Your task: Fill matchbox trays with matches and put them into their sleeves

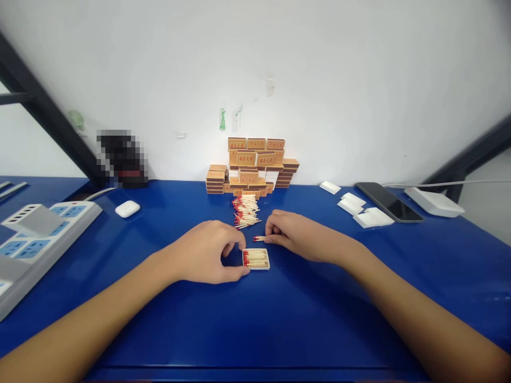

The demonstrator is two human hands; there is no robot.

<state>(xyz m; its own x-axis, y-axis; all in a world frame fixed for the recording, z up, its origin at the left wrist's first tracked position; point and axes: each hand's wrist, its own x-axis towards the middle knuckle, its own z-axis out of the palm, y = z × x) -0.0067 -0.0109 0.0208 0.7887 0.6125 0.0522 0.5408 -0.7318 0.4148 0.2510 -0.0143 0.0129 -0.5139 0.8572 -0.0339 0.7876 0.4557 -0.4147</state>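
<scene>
A small white matchbox tray [256, 258] filled with red-tipped matches lies on the blue table [255, 319]. My left hand [207, 252] pinches its left edge between thumb and fingers. Just behind the tray, my right hand [297, 234] is closed in a pinch on a few matches [258, 238], their red tips pointing left. A loose pile of matches [245, 210] lies a little farther back. Against the wall stands a stack of brown matchboxes [251, 167].
White empty trays [353, 205] and a dark phone [389, 202] lie at the right, with a white box [435, 202] and cable beyond. A white power strip [38, 234] and an earbud case [128, 208] sit at the left.
</scene>
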